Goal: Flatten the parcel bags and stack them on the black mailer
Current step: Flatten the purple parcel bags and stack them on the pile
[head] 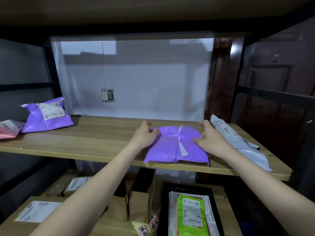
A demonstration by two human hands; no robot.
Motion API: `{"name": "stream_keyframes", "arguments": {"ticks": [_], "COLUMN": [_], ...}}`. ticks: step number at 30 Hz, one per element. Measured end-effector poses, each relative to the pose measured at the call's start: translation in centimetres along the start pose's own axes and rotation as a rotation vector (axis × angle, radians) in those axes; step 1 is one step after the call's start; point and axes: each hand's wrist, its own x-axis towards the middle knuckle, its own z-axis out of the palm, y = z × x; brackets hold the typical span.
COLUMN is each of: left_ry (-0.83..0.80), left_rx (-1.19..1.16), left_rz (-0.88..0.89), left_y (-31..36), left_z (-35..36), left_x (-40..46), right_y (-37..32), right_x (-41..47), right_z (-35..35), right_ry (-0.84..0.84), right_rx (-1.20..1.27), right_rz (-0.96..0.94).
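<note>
Shelving of black metal and pale wood fills the view, backed by a white sheet. On the upper shelf (95, 133) four items are noted. At 3 o'clock a long white-grey parcel bag (238, 140) lies along the right edge. At centre, just right of 12 o'clock from the person's arms, a purple parcel bag (172, 149) lies folded near the front edge, a white strip running down its middle. At 9 o'clock a second purple bag (47, 116) sits puffed and unflattened, its label uppermost, with a pink bag (8, 130) just beside it at the far left.

On the lower shelf, at 5 o'clock, the black mailer (216, 201) lies flat and carries a small stack: a white bag (172, 212) with a green bag (190, 217) on top. Brown cartons and paper bags stand at 6 to 8 o'clock.

Progress, as judged: at least two bags appear stacked; four on the upper shelf are left, and the centre one is in hand.

The left hand (144, 133) has its thumb pressed on the bag's left edge, its fingers curled at the rim. The right hand (208, 137) matches it, thumb on top at the right edge, fingers curled behind. Both grasp the centre purple bag; neither is released.
</note>
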Motion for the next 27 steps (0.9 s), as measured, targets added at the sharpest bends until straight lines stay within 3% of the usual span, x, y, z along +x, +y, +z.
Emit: {"name": "stream_keyframes", "arguments": {"ticks": [2, 6, 9, 12, 17, 27], "left_ry": [0.006, 0.031, -0.086, -0.215, -0.382, -0.476], "left_rx": [0.097, 0.231, 0.296, 0.359, 0.398, 0.563], "left_rz": [0.044, 0.204, 0.280, 0.320, 0.242, 0.204], "left_y": [0.2, 1.7, 3.2, 3.2, 2.1, 2.3], "left_z": [0.1, 0.1, 0.6, 1.3, 1.8, 2.0], "left_x": [0.0, -0.2, -0.8, -1.4, -1.9, -1.6], "right_y": [0.4, -0.8, -2.7, -4.0, -2.2, -1.1], "right_x": [0.0, -0.1, -0.2, -0.3, 0.1, 0.0], "right_z": [0.0, -0.4, 0.1, 1.8, 4.1, 4.2], "right_ry": [-0.030, 0.073, 0.072, -0.066, -0.283, -0.390], "right_rx": [-0.080, -0.146, -0.112, -0.124, -0.310, -0.458], "right_rz": [-0.001, -0.118, -0.185, -0.195, -0.197, -0.221]}}
